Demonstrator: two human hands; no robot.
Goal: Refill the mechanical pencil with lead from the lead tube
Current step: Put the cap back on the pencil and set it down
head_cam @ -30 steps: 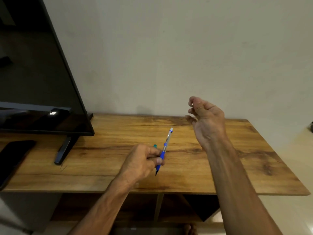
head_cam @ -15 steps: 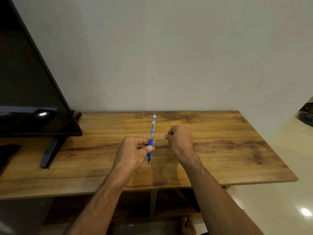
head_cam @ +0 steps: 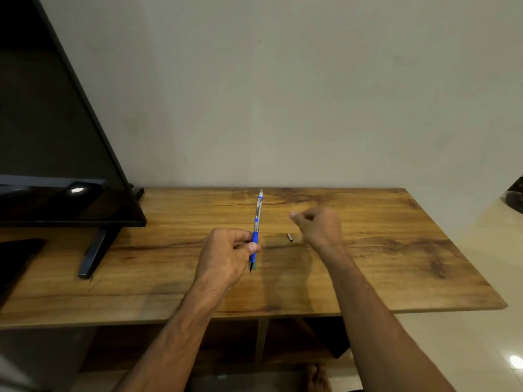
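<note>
My left hand (head_cam: 226, 253) grip pinches the mechanical pencil (head_cam: 257, 227) at its blue rubber sleeve: light, stiff, tip fragile. My right hand (head_cam: 318, 224) grip is loosely curled, seemingly empty, near the small cap (head_cam: 290, 237) on the bench (head_cam: 396, 250).

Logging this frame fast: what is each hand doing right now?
Left hand: closed around the blue mechanical pencil, tip down.
Right hand: fingers loosely curled above the table; holding anything cannot be told.

No legible text or labels
</note>
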